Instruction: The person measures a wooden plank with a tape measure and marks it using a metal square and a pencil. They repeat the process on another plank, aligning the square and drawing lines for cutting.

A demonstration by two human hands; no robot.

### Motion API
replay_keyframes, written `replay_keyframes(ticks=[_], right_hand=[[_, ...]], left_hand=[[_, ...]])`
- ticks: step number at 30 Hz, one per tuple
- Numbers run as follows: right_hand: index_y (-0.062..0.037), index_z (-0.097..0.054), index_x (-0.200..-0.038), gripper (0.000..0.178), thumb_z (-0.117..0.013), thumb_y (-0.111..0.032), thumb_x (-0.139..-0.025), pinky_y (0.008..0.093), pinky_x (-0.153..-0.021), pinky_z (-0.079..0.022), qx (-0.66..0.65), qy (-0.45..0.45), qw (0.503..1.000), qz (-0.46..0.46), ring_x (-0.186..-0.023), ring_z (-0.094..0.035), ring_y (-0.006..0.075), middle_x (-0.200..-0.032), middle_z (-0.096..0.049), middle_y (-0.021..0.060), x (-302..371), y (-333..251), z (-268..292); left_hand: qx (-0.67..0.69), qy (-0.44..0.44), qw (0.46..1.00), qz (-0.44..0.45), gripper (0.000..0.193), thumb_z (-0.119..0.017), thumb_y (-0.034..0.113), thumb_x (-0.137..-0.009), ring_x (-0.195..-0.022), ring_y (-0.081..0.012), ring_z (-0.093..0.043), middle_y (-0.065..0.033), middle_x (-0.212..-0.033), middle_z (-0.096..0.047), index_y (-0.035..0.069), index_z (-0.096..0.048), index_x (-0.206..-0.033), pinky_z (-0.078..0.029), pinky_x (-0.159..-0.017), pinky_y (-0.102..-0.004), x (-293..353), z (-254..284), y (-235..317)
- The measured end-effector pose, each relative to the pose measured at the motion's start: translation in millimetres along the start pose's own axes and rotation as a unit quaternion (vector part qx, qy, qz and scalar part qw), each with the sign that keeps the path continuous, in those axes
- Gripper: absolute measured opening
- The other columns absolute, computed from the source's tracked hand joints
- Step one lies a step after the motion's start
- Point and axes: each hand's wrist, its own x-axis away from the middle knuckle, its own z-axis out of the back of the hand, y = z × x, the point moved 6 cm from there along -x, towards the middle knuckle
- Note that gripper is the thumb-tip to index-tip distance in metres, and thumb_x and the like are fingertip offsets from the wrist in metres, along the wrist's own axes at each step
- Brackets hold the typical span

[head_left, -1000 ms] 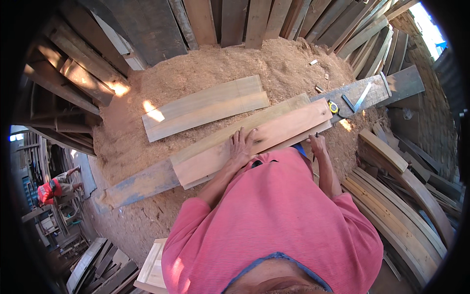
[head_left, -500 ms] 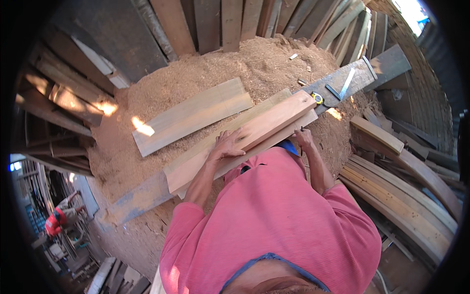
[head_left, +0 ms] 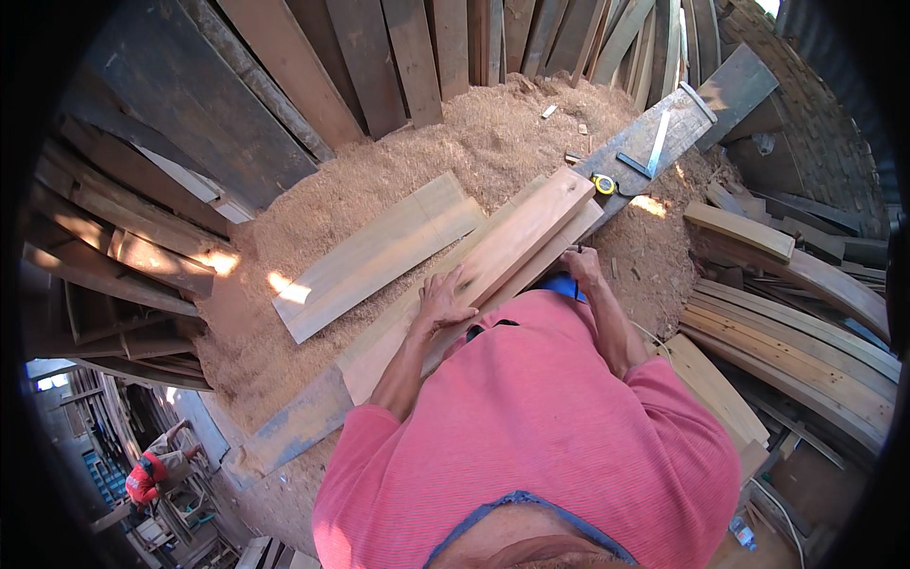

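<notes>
Planks, worn bench, deep sawdust, boards upright behind

1. Sawdust covers the floor around your worktop, heaped highest beyond its far edge.
2. Past that heap, you face tall boards standing side by side.
3. Off your worktop's right end rises a rough, textured wall, with a bright opening above it.
4. Outward from your worktop's near edge, on your right, lies stacked timber.
5. Sunlight makes a small patch beside the near edge, toward the right end.
6. Beyond your worktop's left end, the room is dim and cluttered.
</notes>
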Motion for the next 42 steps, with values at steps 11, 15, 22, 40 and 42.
replay_keyframes(ticks=[11, 15, 22, 40, 42], right_hand=[[-0.0016, -0.075, -0.087, 0.017, -0.067, -0.017, -0.088, 0.0362, -0.047, -0.041, 0.020, -0.028, 0.999, -0.005, -0.051, -0.051, 0.0134, -0.068, -0.063, 0.0020, -14, -14, -5], [0.0002, -0.075, -0.093, 0.020, -0.067, -0.018, -0.090, 0.0362, -0.050, -0.044, 0.036, -0.016, 0.999, -0.009, -0.055, -0.054, 0.0141, -0.073, -0.067, 0.0043, -19, -5, 4], [-0.0005, -0.076, -0.095, 0.021, -0.068, -0.020, -0.092, 0.0319, -0.064, -0.049, 0.036, 0.017, 0.999, -0.006, -0.072, -0.063, 0.0131, -0.081, -0.072, 0.0040, -22, -6, 57], [0.0045, -0.064, -0.143, 0.066, -0.081, -0.035, -0.093, 0.0527, -0.111, -0.053, 0.346, 0.135, 0.928, 0.038, -0.129, -0.069, 0.0452, -0.134, -0.072, 0.0312, -182, -74, 199], [0.0056, -0.064, -0.142, 0.066, -0.081, -0.035, -0.093, 0.0533, -0.111, -0.052, 0.360, 0.137, 0.922, 0.043, -0.130, -0.068, 0.0457, -0.135, -0.072, 0.0314, -206, -82, 206]], left_hand=[[-0.067, 0.114, 0.991, 0.002, 0.129, -0.096, 0.047, -0.066, -0.141, -0.0469, -0.036, -0.0285, -0.153, -0.041, 0.032, -0.030, -0.175, -0.028, -0.117, -0.0630, 19, -16, 15], [-0.076, 0.164, 0.983, -0.014, 0.123, -0.095, 0.048, -0.070, -0.140, -0.0515, -0.036, -0.0336, -0.159, -0.034, 0.028, -0.033, -0.174, -0.028, -0.117, -0.0687, 24, -22, 21], [-0.099, 0.198, 0.974, -0.044, 0.114, -0.092, 0.041, -0.074, -0.152, -0.0560, -0.029, -0.0383, -0.173, -0.019, 0.027, -0.037, -0.173, -0.022, -0.124, -0.0711, 3, -26, 53], [-0.134, 0.208, 0.968, 0.029, 0.118, -0.089, 0.062, -0.072, -0.145, -0.0468, -0.037, -0.0248, -0.166, -0.035, 0.039, -0.033, -0.173, -0.027, -0.120, -0.0672, -54, -26, 102], [-0.138, 0.221, 0.965, 0.028, 0.118, -0.090, 0.062, -0.071, -0.142, -0.0469, -0.039, -0.0239, -0.164, -0.037, 0.039, -0.035, -0.173, -0.029, -0.119, -0.0665, -54, -25, 105]])
